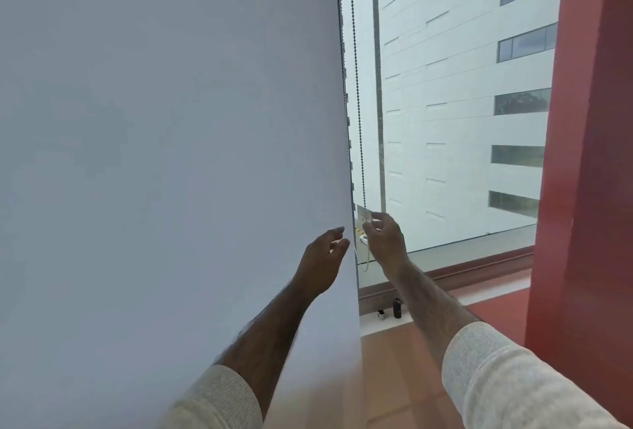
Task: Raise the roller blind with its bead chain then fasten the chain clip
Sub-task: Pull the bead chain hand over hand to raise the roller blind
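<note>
While my right hand (383, 240) pinches the bead chain (358, 103) w/ fingers closed beside the roller blind (171, 154), and left hand (322, 257) hovers open, I'd pull straight down, short strokes, no side drag.

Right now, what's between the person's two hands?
In the head view, the blind's right edge and a thin strip of window separate the open left hand from the right hand, which pinches the bead chain.

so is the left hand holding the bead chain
No, the left hand is open in front of the blind edge, while the right hand pinches the bead chain beside the window.
</note>
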